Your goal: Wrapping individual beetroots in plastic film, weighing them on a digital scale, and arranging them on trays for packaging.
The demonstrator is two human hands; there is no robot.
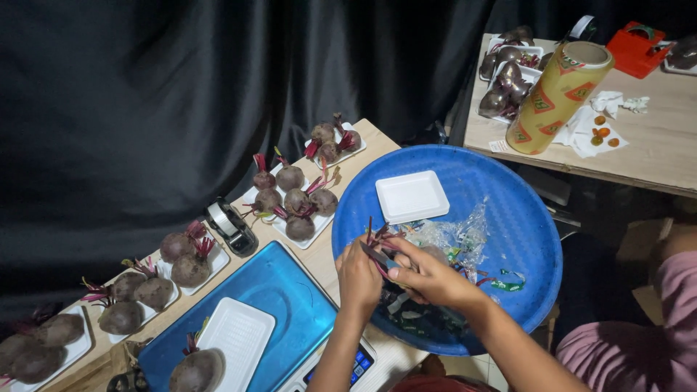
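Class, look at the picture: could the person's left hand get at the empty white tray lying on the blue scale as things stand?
Probably yes. The left hand is beside the scale, and nothing lies between it and the white tray; only a beetroot rests at its far corner.

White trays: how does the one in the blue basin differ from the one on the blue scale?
The basin tray lies empty on the basin floor, beyond both hands; the scale tray has a beet resting at its near corner. The basin tray sits almost square to the view; the scale tray is turned diagonally. Both are shallow, white, rectangular foam trays.
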